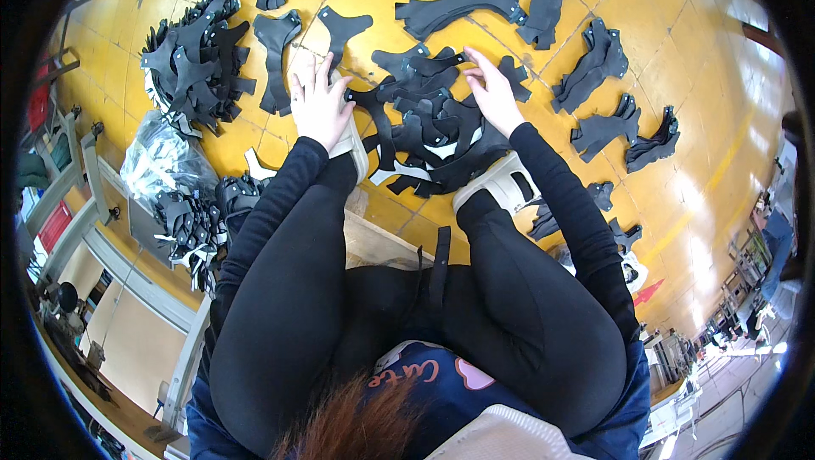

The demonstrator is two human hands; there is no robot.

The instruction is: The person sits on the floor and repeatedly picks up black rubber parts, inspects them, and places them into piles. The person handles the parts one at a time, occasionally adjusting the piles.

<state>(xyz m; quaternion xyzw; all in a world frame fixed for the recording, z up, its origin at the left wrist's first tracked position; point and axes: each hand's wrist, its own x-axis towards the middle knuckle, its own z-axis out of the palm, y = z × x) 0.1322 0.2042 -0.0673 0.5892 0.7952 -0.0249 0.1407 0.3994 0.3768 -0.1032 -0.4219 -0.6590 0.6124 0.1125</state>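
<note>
Two hands, well apart: my left hand point(319, 105), fingers spread, at a black, flat, Y-ended piece point(344, 27); my right hand point(494, 93), loosely open, at the far edge of a tangled heap of similar black pieces point(458, 125) on the yellow tiled floor point(649, 197), between my cream shoes point(503, 190). Fingertip contact: cannot tell. Judged risks: interlocked strips could drag neighbours along; a shifting shoe could crush edge pieces. Writing: pinkish lettering point(413, 371) on my navy shirt point(450, 381); no piece label legible.
</note>
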